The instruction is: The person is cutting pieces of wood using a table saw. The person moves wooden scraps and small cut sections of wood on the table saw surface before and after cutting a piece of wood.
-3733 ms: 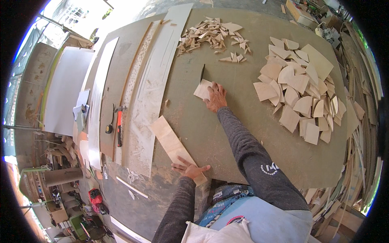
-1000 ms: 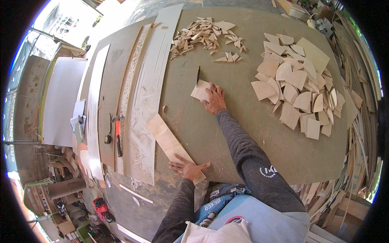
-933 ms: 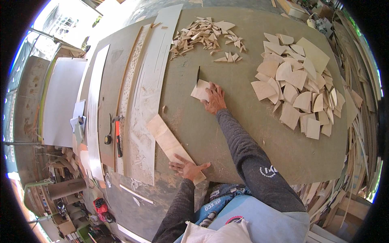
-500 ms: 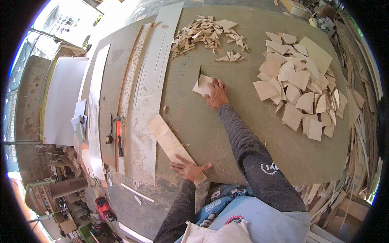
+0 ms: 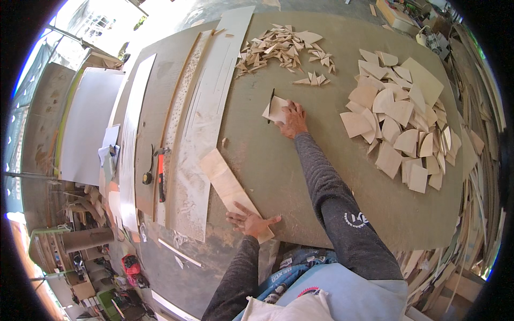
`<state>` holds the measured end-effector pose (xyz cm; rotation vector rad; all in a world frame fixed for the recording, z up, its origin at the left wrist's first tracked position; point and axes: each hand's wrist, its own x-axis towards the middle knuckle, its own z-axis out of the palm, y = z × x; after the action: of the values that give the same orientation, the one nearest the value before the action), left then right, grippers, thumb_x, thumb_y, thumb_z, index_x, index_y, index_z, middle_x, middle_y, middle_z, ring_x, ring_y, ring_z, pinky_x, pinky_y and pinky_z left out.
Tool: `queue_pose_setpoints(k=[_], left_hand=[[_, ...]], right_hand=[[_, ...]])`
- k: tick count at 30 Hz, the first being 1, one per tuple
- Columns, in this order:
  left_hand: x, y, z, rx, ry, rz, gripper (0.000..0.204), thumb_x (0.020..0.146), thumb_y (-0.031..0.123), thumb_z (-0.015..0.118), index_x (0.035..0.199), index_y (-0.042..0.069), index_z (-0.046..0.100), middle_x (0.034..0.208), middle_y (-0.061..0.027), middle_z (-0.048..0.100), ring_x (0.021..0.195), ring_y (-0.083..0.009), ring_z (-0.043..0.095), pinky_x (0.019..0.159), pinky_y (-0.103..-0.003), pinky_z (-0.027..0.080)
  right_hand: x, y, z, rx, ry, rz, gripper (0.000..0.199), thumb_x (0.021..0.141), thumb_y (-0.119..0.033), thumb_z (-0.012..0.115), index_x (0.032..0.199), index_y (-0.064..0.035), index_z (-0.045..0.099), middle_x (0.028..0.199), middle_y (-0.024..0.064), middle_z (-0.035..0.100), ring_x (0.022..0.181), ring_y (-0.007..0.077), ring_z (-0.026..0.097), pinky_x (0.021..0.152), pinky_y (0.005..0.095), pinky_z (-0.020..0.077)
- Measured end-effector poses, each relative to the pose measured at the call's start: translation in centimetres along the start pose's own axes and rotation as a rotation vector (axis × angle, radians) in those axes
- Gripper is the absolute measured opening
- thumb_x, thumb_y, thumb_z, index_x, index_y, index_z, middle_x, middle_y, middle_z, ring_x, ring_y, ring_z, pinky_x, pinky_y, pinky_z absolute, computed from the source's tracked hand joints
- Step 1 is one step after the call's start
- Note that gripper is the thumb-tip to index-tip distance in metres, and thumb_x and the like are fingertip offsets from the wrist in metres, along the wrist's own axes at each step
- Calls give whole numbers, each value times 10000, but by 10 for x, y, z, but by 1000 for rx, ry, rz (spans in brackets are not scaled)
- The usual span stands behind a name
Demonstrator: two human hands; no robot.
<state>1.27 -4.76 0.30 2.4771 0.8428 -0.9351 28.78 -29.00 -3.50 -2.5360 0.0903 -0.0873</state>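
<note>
My right hand [image 5: 293,119] grips a small plywood piece [image 5: 276,109], fingers bent over its right side. A thin dark saw blade [image 5: 272,96] stands up from the greenish-brown tabletop [image 5: 321,176] along the left side of this piece, and a pale corner shows left of the blade. Nearer to me, my left hand [image 5: 247,220] lies with fingers spread on the lower end of a long plywood strip [image 5: 220,176]. That strip lies slantwise, its far end over the edge of a long white board [image 5: 206,139].
Small pointed offcuts [image 5: 278,48] lie heaped beyond the blade. At right is a large pile of plywood pieces [image 5: 399,112], many with curved edges. A hammer with an orange handle [image 5: 160,179] and a tape measure [image 5: 147,177] lie at left. Stacked boards [image 5: 479,134] line the far right.
The whole view has shifted a little. My right hand has pushed the small plywood piece slightly forward along the blade. My left hand stays spread on the strip.
</note>
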Motion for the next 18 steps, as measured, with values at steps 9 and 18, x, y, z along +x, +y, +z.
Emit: queue_pose_setpoints(k=[9, 18], left_hand=[[-9, 8, -5, 65, -34, -12, 1827, 420, 730, 928, 1459, 80, -427, 1475, -437, -382, 1406, -593, -329, 1107, -778, -2], [-3, 2, 2, 26, 22, 41, 1833, 407, 710, 947, 1468, 101, -418, 1466, -473, -350, 1397, -640, -285, 1086, -796, 0]], right_hand=[[2, 21, -9, -16, 9, -52, 698, 804, -361, 778, 1398, -89, 534, 1597, 200, 342, 1465, 392, 268, 1207, 554, 237], [-59, 12, -11, -66, -47, -135, 698, 813, -395, 764, 1415, -103, 564, 1630, 151, 320, 1446, 353, 258, 1200, 533, 218]])
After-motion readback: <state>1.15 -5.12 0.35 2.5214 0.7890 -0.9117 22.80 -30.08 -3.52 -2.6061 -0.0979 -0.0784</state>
